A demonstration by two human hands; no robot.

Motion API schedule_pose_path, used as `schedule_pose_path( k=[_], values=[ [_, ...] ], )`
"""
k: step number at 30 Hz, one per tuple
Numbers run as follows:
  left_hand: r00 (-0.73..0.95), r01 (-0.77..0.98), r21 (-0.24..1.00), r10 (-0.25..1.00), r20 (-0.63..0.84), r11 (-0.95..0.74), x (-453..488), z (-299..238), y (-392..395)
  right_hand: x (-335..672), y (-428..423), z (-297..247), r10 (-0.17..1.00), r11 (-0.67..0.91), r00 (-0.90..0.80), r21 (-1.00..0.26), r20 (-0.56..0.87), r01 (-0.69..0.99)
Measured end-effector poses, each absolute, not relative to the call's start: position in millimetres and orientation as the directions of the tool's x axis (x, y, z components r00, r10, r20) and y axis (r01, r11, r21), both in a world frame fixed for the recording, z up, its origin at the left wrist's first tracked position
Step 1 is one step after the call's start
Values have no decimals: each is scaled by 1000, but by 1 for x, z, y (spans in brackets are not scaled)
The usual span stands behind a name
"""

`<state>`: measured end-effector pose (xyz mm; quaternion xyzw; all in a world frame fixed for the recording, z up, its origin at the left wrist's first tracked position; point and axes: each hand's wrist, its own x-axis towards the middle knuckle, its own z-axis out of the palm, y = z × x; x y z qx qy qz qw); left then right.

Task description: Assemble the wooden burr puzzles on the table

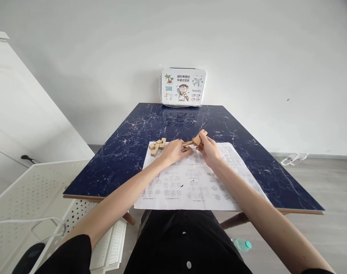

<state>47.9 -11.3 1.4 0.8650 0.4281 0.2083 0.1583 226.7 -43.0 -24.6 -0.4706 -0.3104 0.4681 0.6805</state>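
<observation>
My right hand [209,149] is closed around a small assembly of wooden puzzle pieces [198,137], lifted slightly off a white printed instruction sheet [190,182]. My left hand [175,150] lies on the sheet beside it, fingers curled toward a thin wooden piece [187,143] that sticks out from the assembly. A loose pile of wooden blocks [158,145] sits just left of my left hand, at the sheet's far left corner.
The sheet lies on a dark blue marble-patterned table [128,148]. A white illustrated box [183,86] stands against the wall at the far edge. A white perforated rack [33,198] stands at left. Plastic bottles lie on the floor, one [293,158] at right, another [242,244] under the table.
</observation>
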Motion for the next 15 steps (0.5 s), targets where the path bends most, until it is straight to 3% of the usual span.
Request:
schedule_pose_path(
  k=[15],
  values=[
    [660, 598, 483, 735, 156, -639, 39, 3, -3, 229, -43, -22, 923, 101, 383, -932, -43, -348]
  ],
)
